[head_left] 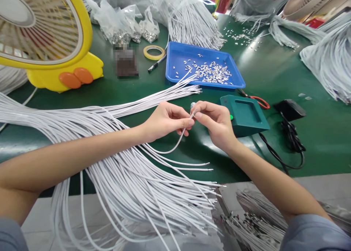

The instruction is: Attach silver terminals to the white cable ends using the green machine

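Note:
My left hand (167,121) pinches a thin white cord (175,145) near its end, above the green table (274,75). Close beside it, my right hand (215,123) pinches a small silver metal tip (193,105) at that cord's end. The cord curves down and left into a large bundle of white cords (123,181) that lies under my left forearm. A blue tray (175,57) with several loose silver tips stands just beyond my hands.
A green box-shaped device (245,115) sits right of my right hand, with red-handled scissors (259,101) and a black adapter (290,109) with cable. A yellow fan (46,35) stands far left. Tape roll (154,52), pen, bagged tips and more cord bundles (329,57) lie at the back.

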A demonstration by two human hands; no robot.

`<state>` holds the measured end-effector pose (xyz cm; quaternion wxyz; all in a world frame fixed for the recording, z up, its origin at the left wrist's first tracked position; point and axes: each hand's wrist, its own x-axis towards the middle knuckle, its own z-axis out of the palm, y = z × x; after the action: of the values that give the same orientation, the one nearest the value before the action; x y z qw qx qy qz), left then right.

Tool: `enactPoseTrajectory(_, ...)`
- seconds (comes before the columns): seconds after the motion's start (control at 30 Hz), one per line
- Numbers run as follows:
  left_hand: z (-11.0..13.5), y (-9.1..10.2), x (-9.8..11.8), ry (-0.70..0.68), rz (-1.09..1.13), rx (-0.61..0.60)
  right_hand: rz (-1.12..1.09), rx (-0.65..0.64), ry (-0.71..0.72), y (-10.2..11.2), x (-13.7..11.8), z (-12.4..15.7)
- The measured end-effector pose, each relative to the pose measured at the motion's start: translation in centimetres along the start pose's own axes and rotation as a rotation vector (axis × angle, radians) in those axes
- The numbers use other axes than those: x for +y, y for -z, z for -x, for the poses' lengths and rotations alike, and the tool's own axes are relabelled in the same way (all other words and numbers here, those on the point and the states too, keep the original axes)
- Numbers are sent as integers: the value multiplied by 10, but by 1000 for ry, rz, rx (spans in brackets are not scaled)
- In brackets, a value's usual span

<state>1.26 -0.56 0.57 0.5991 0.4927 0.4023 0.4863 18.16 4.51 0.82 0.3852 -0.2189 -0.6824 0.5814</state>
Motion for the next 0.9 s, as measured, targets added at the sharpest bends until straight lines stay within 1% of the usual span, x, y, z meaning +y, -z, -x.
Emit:
enactPoseTrajectory(0.1, 0, 1, 0, 4, -15, 0, 22, 33, 24, 2, 3, 0)
enactPoseTrajectory(0.23, 0, 2, -1, -9, -6, -19, -12, 59, -3, 2, 3, 0)
enactPoseTrajectory(0.4, -1, 2, -1, 3, 6, -29, -2, 86, 35, 0, 2, -1)
enactPoseTrajectory(0.47, -1, 2, -1, 7, 16, -29, -8, 85, 22, -1, 2, -1)
enactPoseTrajectory(0.63, -1, 2, 0, -3, 46, -51, -21, 37, -20, 2, 3, -3)
enactPoseTrajectory(0.8, 0, 2, 0, 20, 30, -52, -40, 98, -56, 3, 3, -3)
enactPoseTrajectory(0.9, 0, 3, 0, 27, 32, -66, -37, 104, -81, 2, 3, -2)
